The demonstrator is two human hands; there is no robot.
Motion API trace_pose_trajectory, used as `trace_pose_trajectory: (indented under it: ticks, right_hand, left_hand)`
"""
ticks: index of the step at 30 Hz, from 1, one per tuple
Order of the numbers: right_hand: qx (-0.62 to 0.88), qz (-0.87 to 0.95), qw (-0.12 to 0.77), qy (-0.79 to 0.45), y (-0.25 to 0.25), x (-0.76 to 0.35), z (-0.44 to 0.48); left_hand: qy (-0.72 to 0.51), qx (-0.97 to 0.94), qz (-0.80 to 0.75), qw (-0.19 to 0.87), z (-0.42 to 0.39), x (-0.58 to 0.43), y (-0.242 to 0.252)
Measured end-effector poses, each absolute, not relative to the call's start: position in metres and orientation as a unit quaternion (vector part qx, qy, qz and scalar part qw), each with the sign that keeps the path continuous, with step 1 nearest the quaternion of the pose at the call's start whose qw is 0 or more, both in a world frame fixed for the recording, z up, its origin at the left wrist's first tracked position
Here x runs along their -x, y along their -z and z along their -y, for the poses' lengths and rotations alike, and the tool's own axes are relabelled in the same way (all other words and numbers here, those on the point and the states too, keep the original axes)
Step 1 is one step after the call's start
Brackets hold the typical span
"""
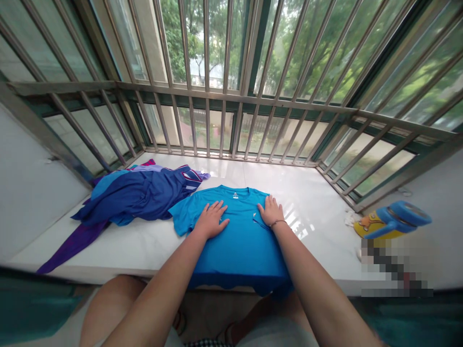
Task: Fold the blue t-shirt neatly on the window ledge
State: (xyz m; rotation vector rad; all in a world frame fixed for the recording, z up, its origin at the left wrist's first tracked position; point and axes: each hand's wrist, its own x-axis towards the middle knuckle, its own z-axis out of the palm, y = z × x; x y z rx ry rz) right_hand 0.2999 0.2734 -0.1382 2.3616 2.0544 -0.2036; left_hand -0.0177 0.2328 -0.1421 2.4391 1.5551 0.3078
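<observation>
A bright blue T-shirt lies spread on the white ledge, its neckline toward the window and its hem hanging over the near edge. My left hand rests flat on the shirt's chest, left of the middle, with the fingers spread. Near the right shoulder my right hand lies flat on the cloth, fingers stretched out. One sleeve sticks out on the left; on the right side no sleeve shows spread out. Small white marks are printed below the collar and on the chest.
A heap of clothes, mostly dark blue and purple, lies on the left of the ledge. A blue and yellow bottle stands at the right wall, beside a blurred-out patch. Metal bars run along the window behind.
</observation>
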Motion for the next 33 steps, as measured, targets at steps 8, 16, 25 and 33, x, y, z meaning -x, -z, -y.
trace_pose_trajectory:
  ticks: [8,16,25,33]
  right_hand:
    - [-0.759,-0.648,-0.006,0.069,0.143,-0.305,-0.274]
    - [-0.761,-0.646,0.0,0.061,0.145,-0.307,-0.273]
    - [-0.76,-0.647,0.003,0.064,0.145,-0.308,-0.273]
    - [-0.759,-0.649,-0.002,0.061,0.144,-0.309,-0.272]
  left_hand:
    - [-0.138,-0.824,-0.539,0.107,-0.217,0.005,0.137]
    - [-0.219,-0.559,-0.8,0.021,-0.148,0.066,0.116]
    - [-0.133,-0.586,-0.787,0.142,-0.19,0.119,0.113]
    - [-0.266,-0.808,-0.506,0.14,-0.179,0.056,0.094]
